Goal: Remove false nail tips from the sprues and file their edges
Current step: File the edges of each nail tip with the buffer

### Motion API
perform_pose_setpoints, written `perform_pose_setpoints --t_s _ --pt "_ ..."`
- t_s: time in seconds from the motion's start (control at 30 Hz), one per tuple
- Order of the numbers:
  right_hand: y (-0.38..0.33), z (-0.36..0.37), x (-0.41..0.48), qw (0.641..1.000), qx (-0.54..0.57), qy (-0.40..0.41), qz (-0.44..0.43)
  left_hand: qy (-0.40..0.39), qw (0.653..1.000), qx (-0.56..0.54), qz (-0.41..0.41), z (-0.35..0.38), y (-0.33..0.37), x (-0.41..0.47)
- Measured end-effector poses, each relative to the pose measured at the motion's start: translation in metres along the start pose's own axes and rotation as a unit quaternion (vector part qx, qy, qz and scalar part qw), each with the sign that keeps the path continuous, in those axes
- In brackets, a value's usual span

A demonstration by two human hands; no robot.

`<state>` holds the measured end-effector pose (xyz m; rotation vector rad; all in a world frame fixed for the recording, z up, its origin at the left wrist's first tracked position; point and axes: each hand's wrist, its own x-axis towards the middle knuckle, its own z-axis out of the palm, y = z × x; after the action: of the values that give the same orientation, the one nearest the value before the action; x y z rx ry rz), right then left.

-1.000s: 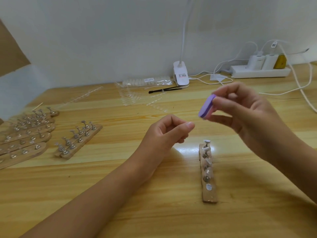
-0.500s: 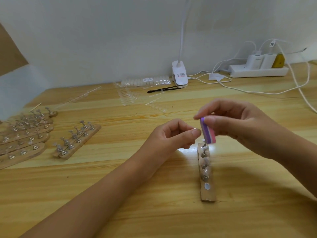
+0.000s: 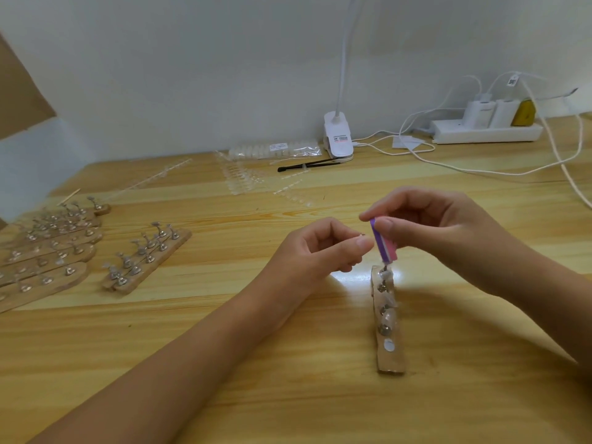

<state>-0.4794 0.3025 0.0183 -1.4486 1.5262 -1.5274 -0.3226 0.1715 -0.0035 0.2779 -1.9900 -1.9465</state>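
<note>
Label on the lamp clip (image 3: 340,140) and cable tag (image 3: 512,81) too small to read. Right hand (image 3: 448,232) pinches the purple-pink file block (image 3: 385,245) upright over the wooden strip (image 3: 391,360)'s far end; left hand (image 3: 317,251), fingers curled, pinches a tiny piece (image 3: 362,235) just left of it. Clear sprues (image 3: 240,182) lie far across the bench (image 3: 128,315)

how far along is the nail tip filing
Looks done: the wooden strips on the left seem loaded with clear tips. In hand: the left hand pinches a small piece, the right hand holds the file block beside it. Left: the clear sprues at the back hold tips.
</note>
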Motion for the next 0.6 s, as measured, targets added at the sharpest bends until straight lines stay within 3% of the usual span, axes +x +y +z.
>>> perform_pose_setpoints --t_s 0.1,0.27,0.47,0.6 --pt "0.001 -0.004 0.0 0.999 0.012 0.039 0.003 0.005 1.0 -0.001 0.0 0.0 -0.002 0.001" --pt "-0.004 0.003 -0.002 0.999 0.011 -0.027 -0.044 0.009 1.0 -0.007 -0.008 -0.001 -0.002 0.0" --pt "0.011 0.001 0.001 0.978 -0.196 0.06 -0.039 0.003 1.0 -0.024 -0.004 -0.001 0.0 0.001" --pt "0.024 -0.016 0.003 0.915 -0.4 0.045 -0.015 0.003 0.999 -0.033 -0.014 0.0 -0.003 0.002"
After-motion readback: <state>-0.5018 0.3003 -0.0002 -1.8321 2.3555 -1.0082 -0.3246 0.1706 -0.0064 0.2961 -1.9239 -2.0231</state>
